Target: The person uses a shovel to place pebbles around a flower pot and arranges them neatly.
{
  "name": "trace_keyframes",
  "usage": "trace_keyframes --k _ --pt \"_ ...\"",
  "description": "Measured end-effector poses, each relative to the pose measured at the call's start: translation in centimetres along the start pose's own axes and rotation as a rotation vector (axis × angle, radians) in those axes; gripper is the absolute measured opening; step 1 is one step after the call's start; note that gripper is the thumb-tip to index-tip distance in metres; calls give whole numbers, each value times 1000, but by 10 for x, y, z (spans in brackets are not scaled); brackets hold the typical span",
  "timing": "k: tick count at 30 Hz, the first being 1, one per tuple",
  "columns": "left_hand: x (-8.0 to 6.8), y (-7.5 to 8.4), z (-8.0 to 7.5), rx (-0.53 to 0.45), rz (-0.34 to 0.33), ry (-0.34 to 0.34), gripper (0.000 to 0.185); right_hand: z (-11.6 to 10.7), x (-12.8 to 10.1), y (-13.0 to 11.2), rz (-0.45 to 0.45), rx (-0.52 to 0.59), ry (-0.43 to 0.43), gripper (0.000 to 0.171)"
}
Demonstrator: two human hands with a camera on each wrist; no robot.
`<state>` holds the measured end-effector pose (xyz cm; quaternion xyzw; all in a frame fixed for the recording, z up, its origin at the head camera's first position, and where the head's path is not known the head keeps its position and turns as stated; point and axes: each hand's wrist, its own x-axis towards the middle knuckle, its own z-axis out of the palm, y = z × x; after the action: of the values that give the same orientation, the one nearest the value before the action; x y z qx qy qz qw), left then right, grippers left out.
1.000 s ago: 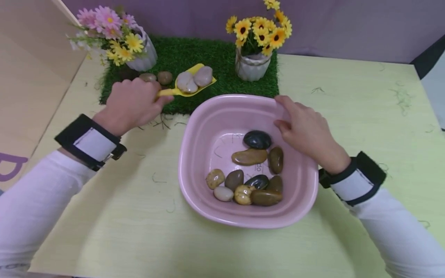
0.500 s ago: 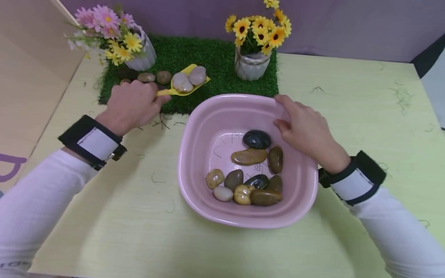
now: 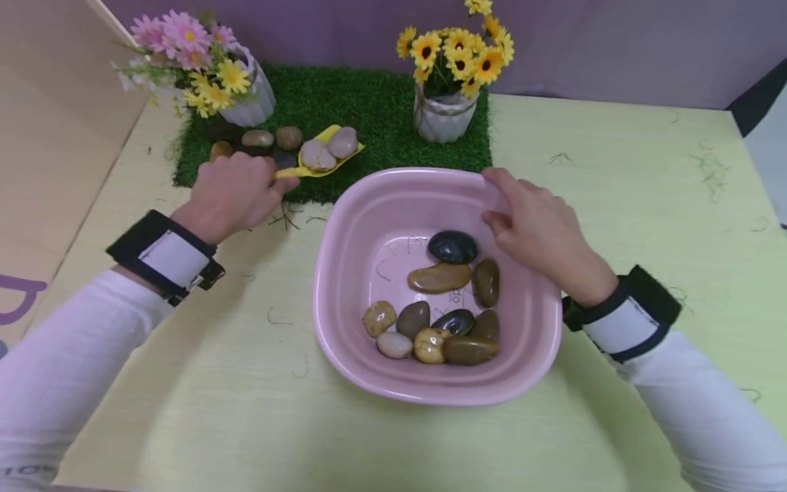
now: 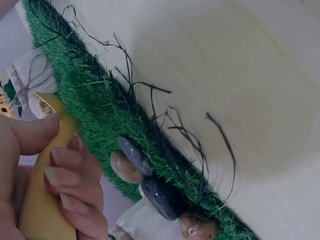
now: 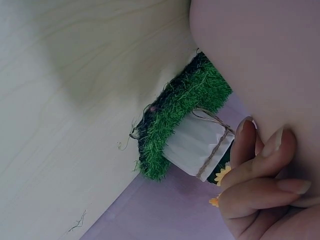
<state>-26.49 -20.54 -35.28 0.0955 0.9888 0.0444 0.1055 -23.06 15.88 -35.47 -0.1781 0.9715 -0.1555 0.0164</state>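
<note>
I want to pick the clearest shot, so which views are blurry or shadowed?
Head view: sharp, evenly lit, soft shadows under the pink basin. Left wrist view: the left hand on the yellow scoop is soft-focused. Right wrist view: the basin fills the corner, and a dim shadow falls on the table.

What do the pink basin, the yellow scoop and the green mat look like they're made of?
The pink basin looks like moulded plastic: smooth, one colour, soft sheen, rounded rim. The yellow scoop also seems plastic, glossy and evenly coloured. The green mat looks like artificial turf, with dense upright green fibres and loose strands fraying at its edge.
</note>
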Motion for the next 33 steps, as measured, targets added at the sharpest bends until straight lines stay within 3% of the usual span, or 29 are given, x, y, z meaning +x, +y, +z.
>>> trace_keyframes --k 13,25,33 --pt "0 -5 18 -10 -35 -52 56 0 0 -1 1 1 -1 54" --pt "5 0 17 -94 -75 -154 57 1 0 0 1 5 5 53" --pt "7 0 17 -139 -95 -187 58 1 -1 0 -10 -1 14 52"
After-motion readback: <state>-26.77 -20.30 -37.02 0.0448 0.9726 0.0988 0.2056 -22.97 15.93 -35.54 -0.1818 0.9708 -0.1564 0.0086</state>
